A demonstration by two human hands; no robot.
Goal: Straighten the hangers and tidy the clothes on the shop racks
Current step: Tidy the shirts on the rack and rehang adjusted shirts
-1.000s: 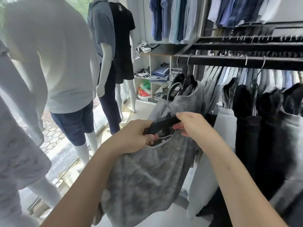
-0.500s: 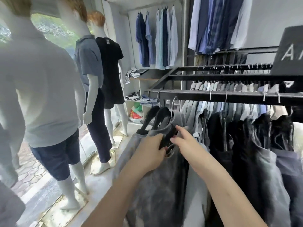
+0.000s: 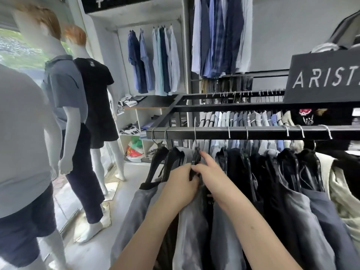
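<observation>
At my nine o'clock stand the mannequins (image 3: 66, 117), clear of the work. My left hand (image 3: 180, 185) is curled around the black hanger (image 3: 195, 160) at the grey shirt (image 3: 191, 227), steadying it so the hook sits square on the rail (image 3: 253, 132). My right hand (image 3: 211, 172), at one o'clock, pinches the hanger's neck, forefinger extended, likely to guide it. Dark garments (image 3: 292, 191) hang beyond.

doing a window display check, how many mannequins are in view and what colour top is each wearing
Light grey top: 1, the mannequin at the left edge
Blue-grey polo: 1, the middle mannequin
Black top: 1, the far mannequin
Total: 3 mannequins
</observation>
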